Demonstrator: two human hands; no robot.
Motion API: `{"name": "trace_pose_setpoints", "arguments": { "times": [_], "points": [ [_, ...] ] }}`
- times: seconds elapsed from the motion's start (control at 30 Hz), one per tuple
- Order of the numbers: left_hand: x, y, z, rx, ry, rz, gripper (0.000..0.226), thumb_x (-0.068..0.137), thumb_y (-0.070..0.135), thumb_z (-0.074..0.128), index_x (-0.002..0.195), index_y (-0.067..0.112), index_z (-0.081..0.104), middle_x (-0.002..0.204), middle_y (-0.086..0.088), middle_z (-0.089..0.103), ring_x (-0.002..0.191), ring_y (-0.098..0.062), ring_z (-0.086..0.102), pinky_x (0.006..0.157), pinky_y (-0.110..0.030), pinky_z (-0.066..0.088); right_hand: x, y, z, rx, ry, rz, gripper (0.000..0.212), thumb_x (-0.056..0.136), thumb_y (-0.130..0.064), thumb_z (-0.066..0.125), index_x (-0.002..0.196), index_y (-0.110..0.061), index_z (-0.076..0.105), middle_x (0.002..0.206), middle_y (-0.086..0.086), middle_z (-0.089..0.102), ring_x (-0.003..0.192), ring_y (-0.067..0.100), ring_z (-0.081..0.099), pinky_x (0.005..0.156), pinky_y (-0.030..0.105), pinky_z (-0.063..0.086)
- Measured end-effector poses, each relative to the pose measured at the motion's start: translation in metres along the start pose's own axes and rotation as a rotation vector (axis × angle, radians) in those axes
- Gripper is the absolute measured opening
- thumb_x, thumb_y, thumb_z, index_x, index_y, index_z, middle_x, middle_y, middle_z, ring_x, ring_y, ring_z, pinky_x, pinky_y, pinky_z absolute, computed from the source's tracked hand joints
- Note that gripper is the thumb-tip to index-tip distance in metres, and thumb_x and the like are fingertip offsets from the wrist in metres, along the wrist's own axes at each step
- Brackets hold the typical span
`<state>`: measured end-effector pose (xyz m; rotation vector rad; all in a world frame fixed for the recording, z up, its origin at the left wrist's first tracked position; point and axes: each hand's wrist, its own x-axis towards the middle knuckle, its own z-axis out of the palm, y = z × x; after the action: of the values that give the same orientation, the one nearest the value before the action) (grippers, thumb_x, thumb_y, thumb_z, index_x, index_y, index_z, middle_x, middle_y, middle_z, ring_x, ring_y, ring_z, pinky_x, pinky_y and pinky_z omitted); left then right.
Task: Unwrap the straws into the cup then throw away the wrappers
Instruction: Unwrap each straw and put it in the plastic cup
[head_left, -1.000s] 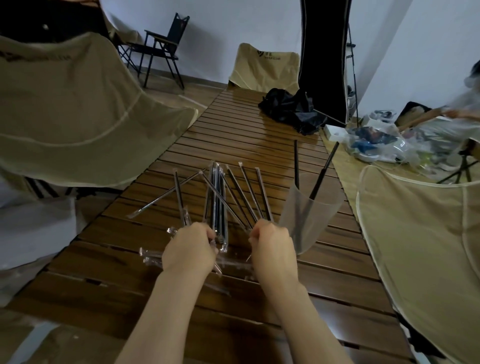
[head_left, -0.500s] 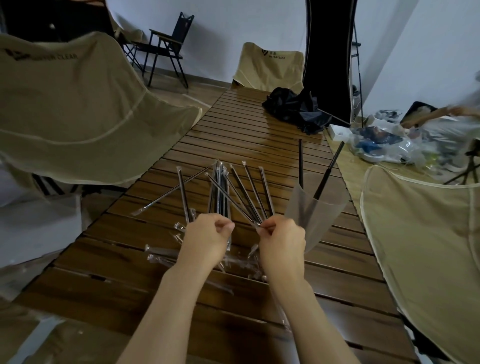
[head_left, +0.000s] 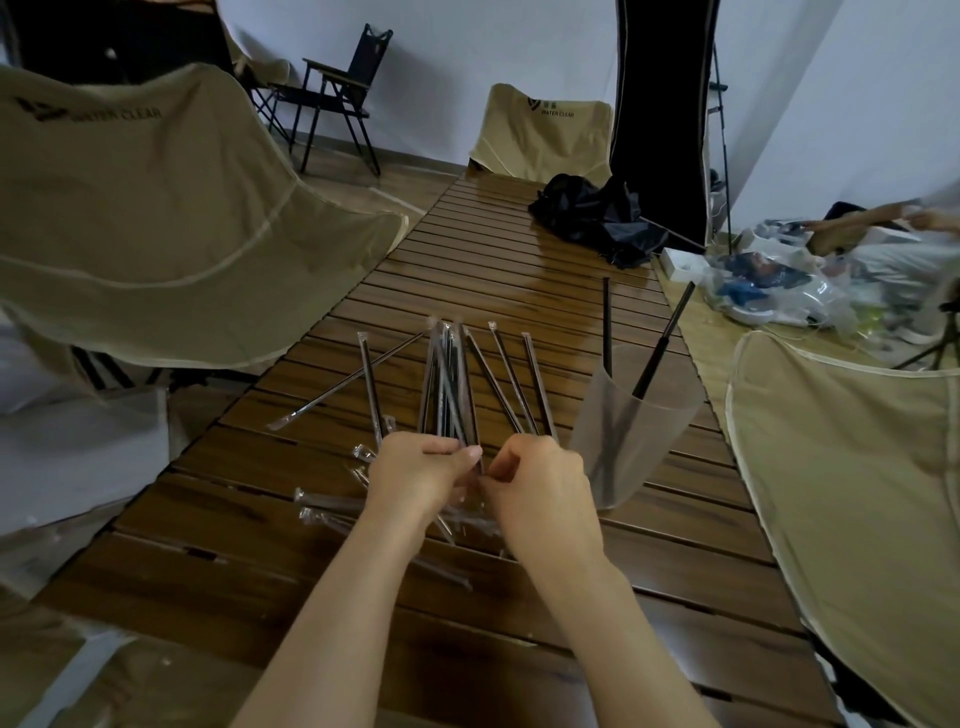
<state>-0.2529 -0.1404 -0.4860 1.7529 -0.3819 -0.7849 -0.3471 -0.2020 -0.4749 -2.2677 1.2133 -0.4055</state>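
Several black straws in clear wrappers (head_left: 447, 379) lie fanned out on the slatted wooden table (head_left: 519, 291). My left hand (head_left: 415, 473) grips the near end of a wrapped straw from that pile. My right hand (head_left: 540, 483) pinches the wrapper end at the same spot, fingertips nearly touching the left thumb. A translucent plastic cup (head_left: 634, 431) stands just right of my right hand, with two bare black straws (head_left: 660, 343) in it. Empty clear wrappers (head_left: 332, 506) lie on the table under and left of my hands.
Beige camping chairs stand left (head_left: 156, 208), right (head_left: 857, 493) and at the far end (head_left: 545, 130). A black cloth bundle (head_left: 597, 218) lies on the far table. Plastic bags (head_left: 769, 286) clutter the floor at the right, where another person's arm (head_left: 857, 228) reaches.
Both hands rose off the table and came together around the near end of one wrapped straw. The view has shifted slightly.
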Motion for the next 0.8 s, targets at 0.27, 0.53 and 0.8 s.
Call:
{"name": "trace_pose_setpoints", "arguments": {
  "times": [0.27,0.53,0.8],
  "points": [
    [0.002,0.001,0.0,0.183,-0.004,0.026,0.019,0.086,0.014,0.072,0.105,0.014,0.068,0.095,-0.005,0.071,0.079,-0.012,0.071,0.073,-0.028,0.061,0.008,0.011,0.0,0.17,-0.103,0.113,0.018,0.093,-0.027,0.059,0.109,-0.021,0.06,0.093,-0.002,0.065,0.074,0.007,0.064,0.061,0.021,0.055],
    [-0.003,0.007,-0.027,0.535,-0.104,0.105,0.014,0.083,0.021,0.075,0.09,0.03,0.067,0.095,0.011,0.066,0.084,0.0,0.059,0.082,-0.022,0.049,0.011,0.012,-0.004,0.434,0.011,0.103,0.018,0.096,-0.033,0.052,0.104,-0.02,0.063,0.086,-0.003,0.067,0.076,0.009,0.065,0.071,0.028,0.057],
    [-0.014,0.011,-0.077,0.795,0.041,0.094,0.014,0.079,0.028,0.078,0.083,0.037,0.067,0.095,0.016,0.061,0.084,0.0,0.051,0.074,-0.021,0.037,0.008,0.002,-0.013,0.705,-0.037,0.143,0.01,0.091,-0.028,0.06,0.098,-0.022,0.062,0.087,-0.003,0.069,0.067,0.006,0.064,0.065,0.021,0.05]
  ]
}}
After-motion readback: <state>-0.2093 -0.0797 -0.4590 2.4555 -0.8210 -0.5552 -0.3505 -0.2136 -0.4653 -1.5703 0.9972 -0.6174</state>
